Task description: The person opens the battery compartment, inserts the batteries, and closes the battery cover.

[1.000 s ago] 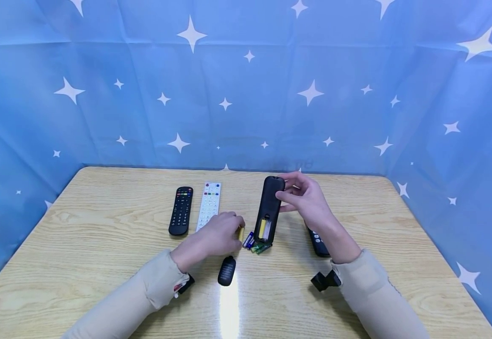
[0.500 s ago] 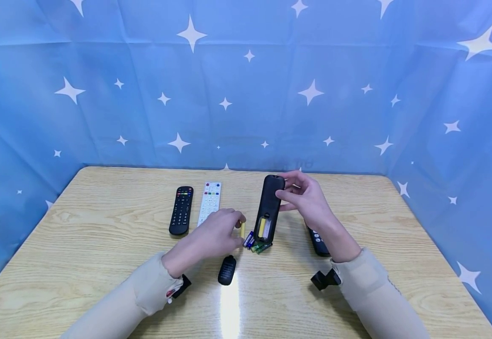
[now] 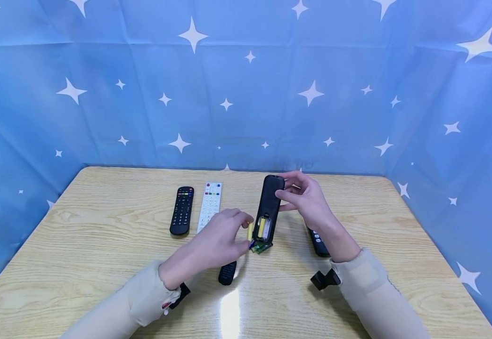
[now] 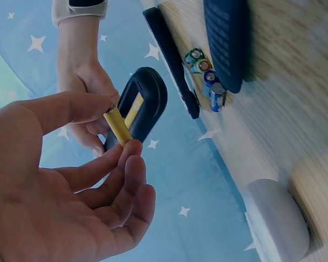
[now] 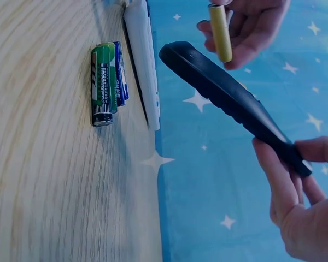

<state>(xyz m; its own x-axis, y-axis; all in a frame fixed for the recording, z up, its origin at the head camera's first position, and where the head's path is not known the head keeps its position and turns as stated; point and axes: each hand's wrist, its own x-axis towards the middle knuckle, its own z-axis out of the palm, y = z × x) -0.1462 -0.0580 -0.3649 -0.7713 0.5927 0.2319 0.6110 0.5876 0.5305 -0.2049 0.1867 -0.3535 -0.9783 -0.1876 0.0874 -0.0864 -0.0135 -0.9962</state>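
My left hand (image 3: 222, 238) pinches a yellow battery (image 4: 118, 125) by its ends between thumb and finger, just left of the raised black remote control (image 3: 269, 197). My right hand (image 3: 307, 200) grips that remote near its upper end, with its back towards me and tilted above the table. Its battery compartment is uncovered; one yellow battery (image 3: 261, 227) lies in the left slot, and the right slot looks silvery. A black battery cover (image 3: 227, 275) lies on the table, partly hidden by my left hand. Green batteries (image 5: 101, 82) and blue batteries (image 5: 121, 76) lie below the remote.
On the wooden table (image 3: 102, 263), a black remote (image 3: 181, 212) and a white remote (image 3: 209, 202) lie to the left; my left hand covers the white one's lower end. Another black remote (image 3: 319, 243) lies partly under my right forearm. A blue starred curtain (image 3: 229, 117) hangs behind.
My left hand has moved right with the yellow battery, up close to the held remote, and now covers most of the blue batteries in the head view. The right hand and its remote hold still.
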